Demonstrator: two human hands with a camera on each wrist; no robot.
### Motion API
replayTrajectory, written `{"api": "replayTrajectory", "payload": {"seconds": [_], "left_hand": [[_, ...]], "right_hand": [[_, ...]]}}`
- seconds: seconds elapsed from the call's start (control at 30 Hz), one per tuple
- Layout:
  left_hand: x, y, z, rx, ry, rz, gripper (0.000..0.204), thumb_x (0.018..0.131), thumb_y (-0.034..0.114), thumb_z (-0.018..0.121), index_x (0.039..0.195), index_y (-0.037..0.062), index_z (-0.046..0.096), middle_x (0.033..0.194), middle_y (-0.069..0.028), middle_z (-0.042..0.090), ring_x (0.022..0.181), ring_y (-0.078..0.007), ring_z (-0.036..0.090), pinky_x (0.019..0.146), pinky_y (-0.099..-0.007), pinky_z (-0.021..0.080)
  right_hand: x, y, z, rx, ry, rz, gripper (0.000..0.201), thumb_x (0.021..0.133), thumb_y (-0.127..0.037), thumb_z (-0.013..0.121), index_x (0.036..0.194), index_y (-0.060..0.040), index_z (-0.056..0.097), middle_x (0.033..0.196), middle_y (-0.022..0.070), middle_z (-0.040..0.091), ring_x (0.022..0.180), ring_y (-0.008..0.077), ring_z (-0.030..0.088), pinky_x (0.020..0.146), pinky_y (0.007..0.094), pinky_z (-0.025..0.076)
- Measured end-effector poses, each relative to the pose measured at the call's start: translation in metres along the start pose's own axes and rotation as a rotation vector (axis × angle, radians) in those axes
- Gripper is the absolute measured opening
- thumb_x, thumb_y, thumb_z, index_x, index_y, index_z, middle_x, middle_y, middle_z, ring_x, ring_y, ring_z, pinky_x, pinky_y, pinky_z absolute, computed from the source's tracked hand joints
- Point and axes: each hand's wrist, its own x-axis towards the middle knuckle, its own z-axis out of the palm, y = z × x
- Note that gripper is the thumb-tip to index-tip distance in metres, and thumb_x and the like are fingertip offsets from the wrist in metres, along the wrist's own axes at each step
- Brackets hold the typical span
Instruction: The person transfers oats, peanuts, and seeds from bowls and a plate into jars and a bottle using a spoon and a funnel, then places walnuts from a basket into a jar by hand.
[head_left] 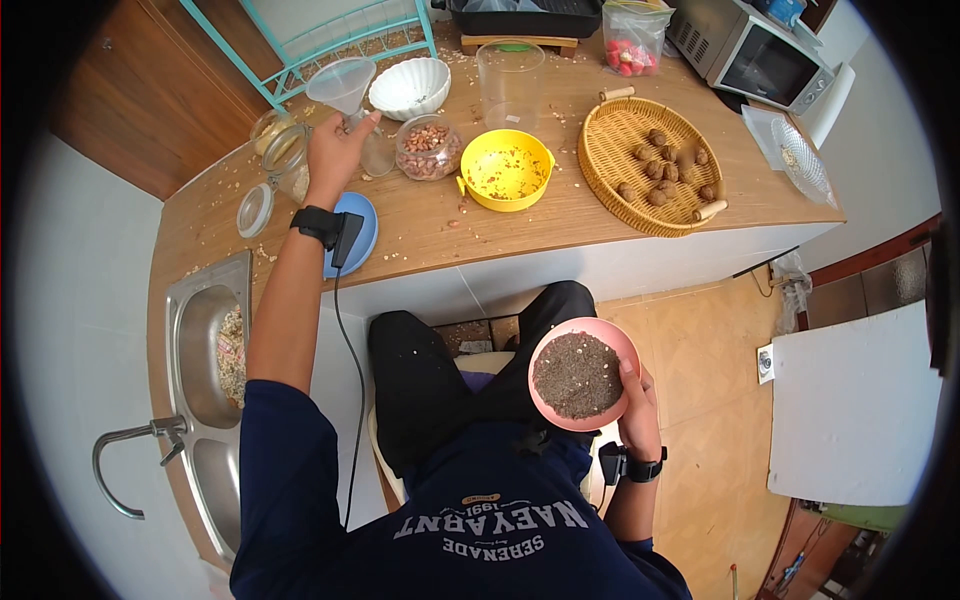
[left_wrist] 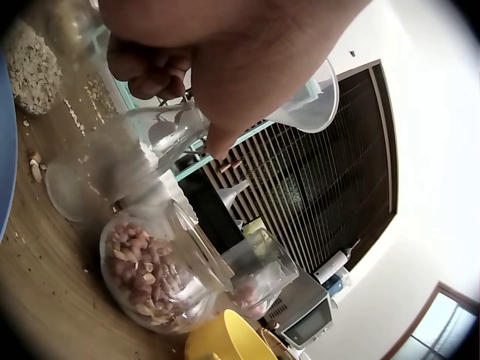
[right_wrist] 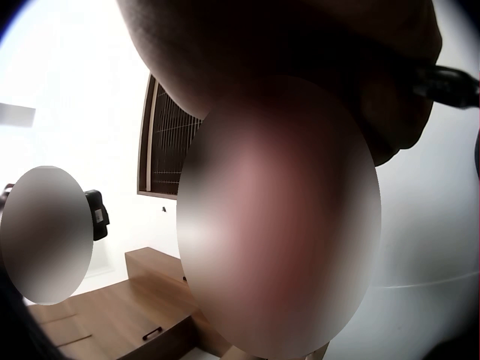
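My left hand curls round the neck of a clear bottle, where a clear funnel sits with its cone up. The left wrist view shows the thumb and curled fingers of the hand at the neck of the bottle, the funnel showing beyond. Over the right thigh, my right hand holds a pink bowl of dark grains with pale bits, its thumb over the rim. In the right wrist view the hand is dark, and a blur covers the view below it.
A peanut jar, yellow bowl and white bowl stand right of the bottle. Walnuts lie in a wicker tray. A blue plate is near the counter's edge, above the sink. Crumbs dot the wood.
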Motion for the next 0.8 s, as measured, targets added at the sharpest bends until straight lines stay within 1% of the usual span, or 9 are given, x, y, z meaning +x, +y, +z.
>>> {"api": "replayTrajectory", "payload": {"seconds": [0.17, 0.3, 0.37, 0.43, 0.47, 0.53, 0.67, 0.77, 0.8], "left_hand": [[-0.001, 0.006, -0.023, 0.014, 0.059, 0.032, 0.047, 0.084, 0.042, 0.08, 0.07, 0.0017, 0.06, 0.059, 0.0048, 0.043, 0.055, -0.0065, 0.036, 0.05, -0.0265, 0.028], [-0.023, 0.026, -0.036, -0.004, 0.001, 0.053, 0.042, 0.084, 0.038, 0.081, 0.07, 0.0035, 0.061, 0.058, 0.0046, 0.047, 0.051, -0.0046, 0.042, 0.046, -0.0237, 0.033], [-0.039, 0.033, -0.032, -0.042, -0.027, 0.055, 0.041, 0.084, 0.037, 0.081, 0.071, 0.0038, 0.061, 0.057, 0.0042, 0.048, 0.05, -0.0044, 0.044, 0.046, -0.0233, 0.034], [-0.051, 0.033, -0.024, -0.057, -0.104, 0.046, 0.041, 0.084, 0.037, 0.081, 0.071, 0.0035, 0.061, 0.057, 0.0034, 0.05, 0.049, -0.0049, 0.045, 0.045, -0.024, 0.034], [-0.056, 0.028, -0.018, -0.057, -0.103, 0.044, 0.041, 0.084, 0.037, 0.081, 0.071, 0.0035, 0.061, 0.057, 0.0034, 0.05, 0.049, -0.0049, 0.045, 0.045, -0.024, 0.034], [-0.065, 0.017, -0.004, -0.013, -0.201, 0.007, 0.041, 0.084, 0.037, 0.081, 0.071, 0.0029, 0.061, 0.056, 0.0025, 0.051, 0.05, -0.0051, 0.046, 0.045, -0.0241, 0.034], [-0.076, 0.016, 0.004, -0.068, -0.153, 0.06, 0.041, 0.084, 0.035, 0.082, 0.07, 0.0023, 0.061, 0.056, 0.0022, 0.051, 0.049, -0.0054, 0.045, 0.045, -0.0249, 0.032], [-0.078, 0.022, 0.0, 0.008, -0.146, 0.045, 0.041, 0.083, 0.034, 0.083, 0.07, 0.0014, 0.061, 0.056, 0.0033, 0.048, 0.05, -0.0052, 0.042, 0.046, -0.025, 0.031], [-0.077, 0.024, 0.0, 0.02, -0.154, 0.059, 0.039, 0.083, 0.033, 0.083, 0.074, 0.0008, 0.062, 0.056, 0.0042, 0.046, 0.051, -0.005, 0.039, 0.046, -0.0249, 0.03]], "right_hand": [[0.002, -0.004, 0.002, -0.029, -0.008, 0.003, 0.047, 0.104, -0.036, 0.053, 0.13, 0.0028, 0.059, 0.117, 0.0078, 0.067, 0.104, 0.0131, 0.06, 0.093, 0.029, 0.046], [0.007, -0.001, 0.005, -0.032, -0.026, -0.002, 0.046, 0.105, -0.035, 0.052, 0.13, 0.0032, 0.059, 0.118, 0.008, 0.067, 0.106, 0.0136, 0.059, 0.095, 0.0294, 0.045], [0.009, -0.001, 0.007, -0.041, -0.047, -0.002, 0.046, 0.105, -0.034, 0.052, 0.131, 0.0035, 0.058, 0.12, 0.0082, 0.066, 0.109, 0.0142, 0.058, 0.098, 0.0301, 0.043], [0.011, 0.002, 0.007, -0.042, -0.055, 0.01, 0.046, 0.105, -0.034, 0.052, 0.132, 0.0036, 0.057, 0.12, 0.0083, 0.066, 0.11, 0.0145, 0.058, 0.099, 0.0305, 0.043], [0.012, 0.002, 0.007, -0.039, -0.061, 0.019, 0.046, 0.105, -0.033, 0.052, 0.132, 0.0038, 0.057, 0.121, 0.0085, 0.065, 0.111, 0.0148, 0.058, 0.1, 0.0309, 0.042], [0.011, -0.001, 0.011, -0.039, -0.063, 0.008, 0.046, 0.105, -0.033, 0.052, 0.133, 0.0039, 0.056, 0.121, 0.0085, 0.065, 0.111, 0.0149, 0.058, 0.1, 0.0309, 0.042], [0.007, -0.002, 0.009, -0.034, -0.04, 0.001, 0.046, 0.105, -0.031, 0.052, 0.134, 0.0043, 0.056, 0.122, 0.0086, 0.065, 0.111, 0.0151, 0.058, 0.1, 0.031, 0.043], [0.008, 0.002, 0.006, -0.013, -0.033, 0.001, 0.045, 0.105, -0.031, 0.051, 0.134, 0.0043, 0.056, 0.122, 0.0084, 0.065, 0.111, 0.0149, 0.058, 0.1, 0.0311, 0.043], [0.01, 0.004, 0.006, -0.015, -0.036, 0.004, 0.045, 0.105, -0.031, 0.051, 0.134, 0.0043, 0.056, 0.122, 0.0084, 0.065, 0.111, 0.0149, 0.058, 0.1, 0.0311, 0.043]]}}
